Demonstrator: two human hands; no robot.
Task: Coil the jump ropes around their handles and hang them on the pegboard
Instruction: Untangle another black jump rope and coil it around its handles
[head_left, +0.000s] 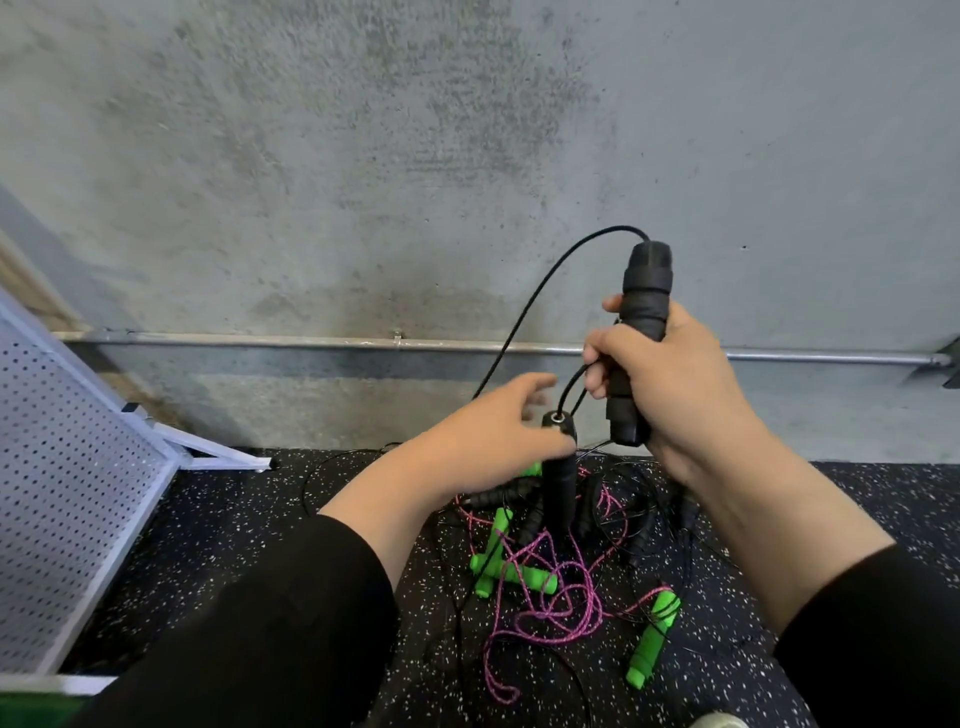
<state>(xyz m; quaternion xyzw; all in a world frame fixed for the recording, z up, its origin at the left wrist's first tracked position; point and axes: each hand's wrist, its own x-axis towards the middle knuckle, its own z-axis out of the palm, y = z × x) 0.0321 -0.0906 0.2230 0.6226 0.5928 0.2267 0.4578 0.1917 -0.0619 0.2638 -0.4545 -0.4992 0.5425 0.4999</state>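
No legible txt or labels anywhere.

The floor (218, 525) is black rubber flecked with white, meeting a grey concrete wall. Directly below the fingers (597, 358) of the right hand lies a tangled heap of jump ropes (561, 561): 4 bright green handles (524, 576), a pink braided cord (558, 608) looping among them, several black handles (498, 496) and thin black cords (654, 525) spreading outward. Far left of the fingers, a white pegboard (62, 467) stands on the floor on its angled frame foot.
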